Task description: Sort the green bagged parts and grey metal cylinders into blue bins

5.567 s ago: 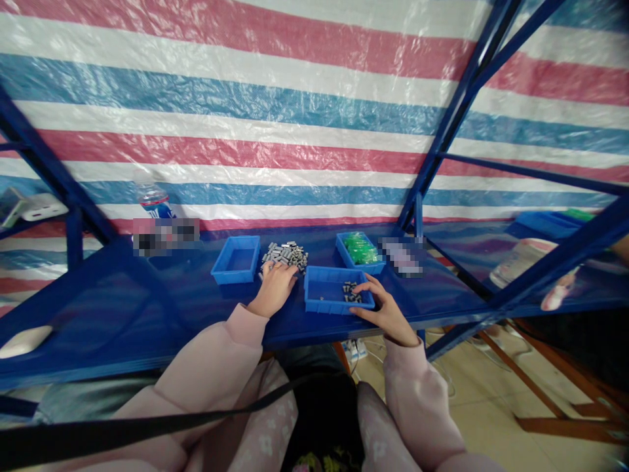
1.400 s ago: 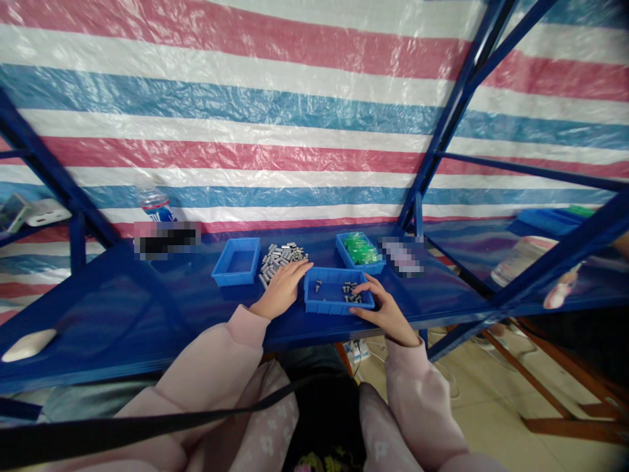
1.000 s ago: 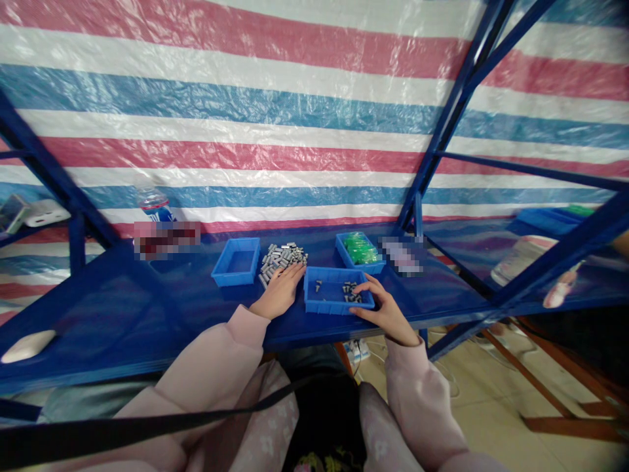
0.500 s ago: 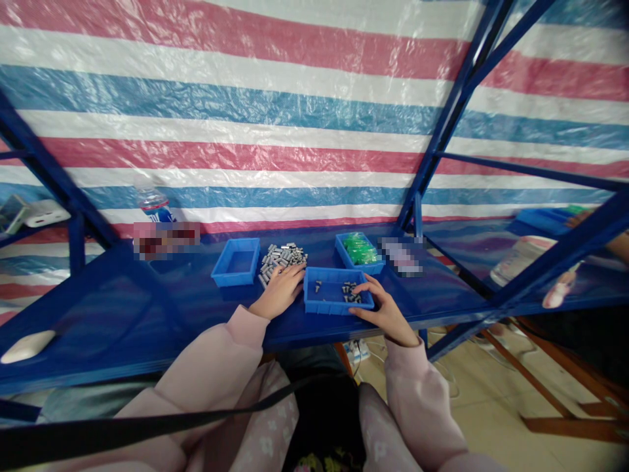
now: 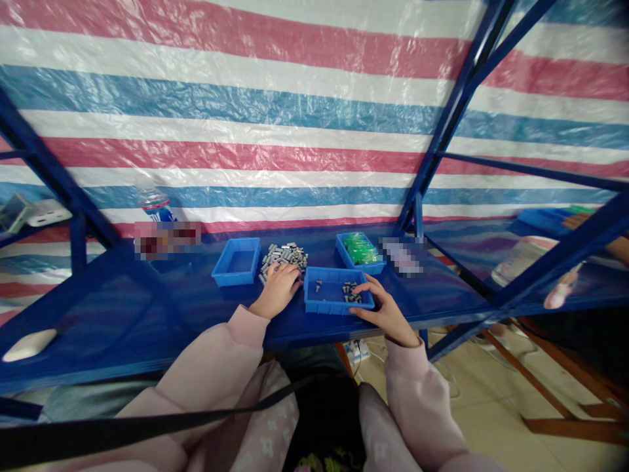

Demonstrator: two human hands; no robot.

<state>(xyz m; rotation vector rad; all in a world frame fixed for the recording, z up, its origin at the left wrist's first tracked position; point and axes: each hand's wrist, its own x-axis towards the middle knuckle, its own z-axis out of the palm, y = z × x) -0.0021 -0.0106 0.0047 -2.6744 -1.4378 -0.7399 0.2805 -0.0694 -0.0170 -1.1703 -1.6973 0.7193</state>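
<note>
The left hand (image 5: 276, 293) lies palm down on the blue worktop (image 5: 147, 308), its fingers curled over the near edge of a loose pile of small grey metal cylinders (image 5: 284, 255); whether its grip has closed on any piece cannot be told, since the fingertips hide what is under them. The right hand (image 5: 386, 309) rests at the near right corner of the shallow blue tray (image 5: 324, 303), thumb and forefinger touching the tray's rim beside a small cluster of grey pieces (image 5: 351, 293) inside it; its grip looks loose, with no piece seen between the fingers. One or two stray grey pieces (image 5: 318, 286) lie apart in the left half of this tray.

The pile lies just behind the tray's left end. Left of the pile stands a second blue tray (image 5: 237, 260). Behind the tray's right end sits a third blue tray holding green parts (image 5: 360, 249). Far left of the tray, by the striped tarpaulin (image 5: 275, 118), stands a water bottle (image 5: 153, 203).
</note>
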